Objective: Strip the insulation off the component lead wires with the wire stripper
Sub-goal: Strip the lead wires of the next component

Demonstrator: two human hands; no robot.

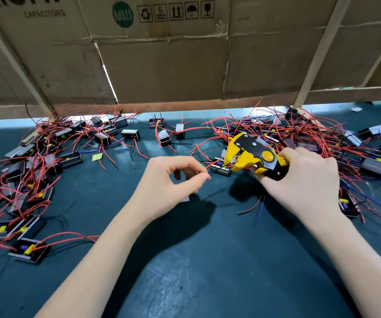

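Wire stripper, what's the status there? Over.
Right hand grips wire stripper, jaws toward a red wire. Left hand pinches that wire. Component lies on the mat under the tool. Loose wires crowd the right pile.

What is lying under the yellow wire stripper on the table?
Under the wire stripper, gripped by the right hand, lies a black component with red wires, one pinched by the left hand. The tool covers whatever lies directly below its head.
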